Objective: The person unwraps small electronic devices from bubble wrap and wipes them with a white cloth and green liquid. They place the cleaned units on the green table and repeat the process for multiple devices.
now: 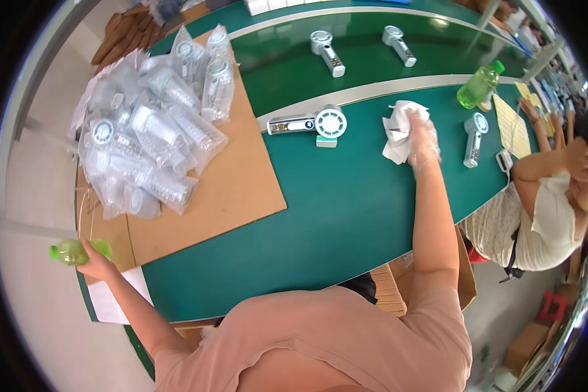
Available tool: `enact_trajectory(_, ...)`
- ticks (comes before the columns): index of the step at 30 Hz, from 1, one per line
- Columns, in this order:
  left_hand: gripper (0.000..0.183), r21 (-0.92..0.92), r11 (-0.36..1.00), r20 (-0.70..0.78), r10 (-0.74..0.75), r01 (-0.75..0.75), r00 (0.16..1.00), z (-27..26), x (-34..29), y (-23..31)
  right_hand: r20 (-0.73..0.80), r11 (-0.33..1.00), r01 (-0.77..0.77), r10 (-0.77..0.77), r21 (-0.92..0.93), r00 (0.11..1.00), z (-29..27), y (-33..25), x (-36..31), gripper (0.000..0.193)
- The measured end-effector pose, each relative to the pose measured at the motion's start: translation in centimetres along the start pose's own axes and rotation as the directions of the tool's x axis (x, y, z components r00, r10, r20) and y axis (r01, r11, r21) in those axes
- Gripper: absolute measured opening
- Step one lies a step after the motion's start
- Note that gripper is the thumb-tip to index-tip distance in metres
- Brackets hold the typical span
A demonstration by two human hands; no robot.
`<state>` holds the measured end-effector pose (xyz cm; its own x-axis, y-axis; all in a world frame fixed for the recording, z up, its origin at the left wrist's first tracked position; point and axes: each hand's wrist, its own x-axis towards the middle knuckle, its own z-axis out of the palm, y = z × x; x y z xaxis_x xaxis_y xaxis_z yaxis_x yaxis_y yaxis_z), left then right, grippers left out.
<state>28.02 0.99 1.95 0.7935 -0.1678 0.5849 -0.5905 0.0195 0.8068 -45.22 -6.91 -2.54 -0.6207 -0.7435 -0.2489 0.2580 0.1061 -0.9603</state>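
Note:
At the far left, my left hand [97, 262] is wrapped round a green plastic bottle [66, 252], which lies on its side in the grip by the cardboard's edge. Farther to the right, my right hand [424, 138], in a thin clear glove, grips a crumpled white wipe [398, 130] over the green table [333, 209]. Between my hands a silver handheld fan [307, 123] lies at the back of the table, its round head beside a small pale-green and white block [326, 142]. Another handheld fan [473, 140] rests to the right of my right hand.
Bagged fans [157, 130] are heaped on a cardboard sheet [242, 196] at left. Two fans [327, 52] [399, 46] lie on the green belt [274, 78] behind. A second green bottle [480, 86] stands at right, near a yellow sheet [511, 127] and a co-worker [549, 209].

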Motion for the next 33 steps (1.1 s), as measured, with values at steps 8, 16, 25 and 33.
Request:
enact_trajectory(8,0.068,0.095,0.950,0.105,-0.305,0.296,0.946,-0.9,-3.7,-6.1,0.498,0.655,0.540,-0.276,-0.528,0.822,5.2,-4.3,-0.5,0.035)
enact_trajectory(16,0.061,0.233,0.944,0.097,-0.264,0.236,0.960,-5.1,-4.4,-5.7,0.762,-0.160,0.745,-0.163,-0.647,0.627,15.9,-7.2,6.9,0.026)
enact_trajectory(25,0.060,-0.092,0.958,0.047,0.278,-0.273,0.959,-4.5,-7.4,6.1,0.755,-0.128,0.751,0.022,-0.648,0.655,18.9,-3.1,7.9,0.027)
enact_trajectory(33,0.041,-0.512,0.857,0.750,0.420,0.047,0.511,2.3,-18.4,14.2,0.452,0.853,0.445,-0.295,-0.271,0.841,11.6,-7.0,2.8,0.035)
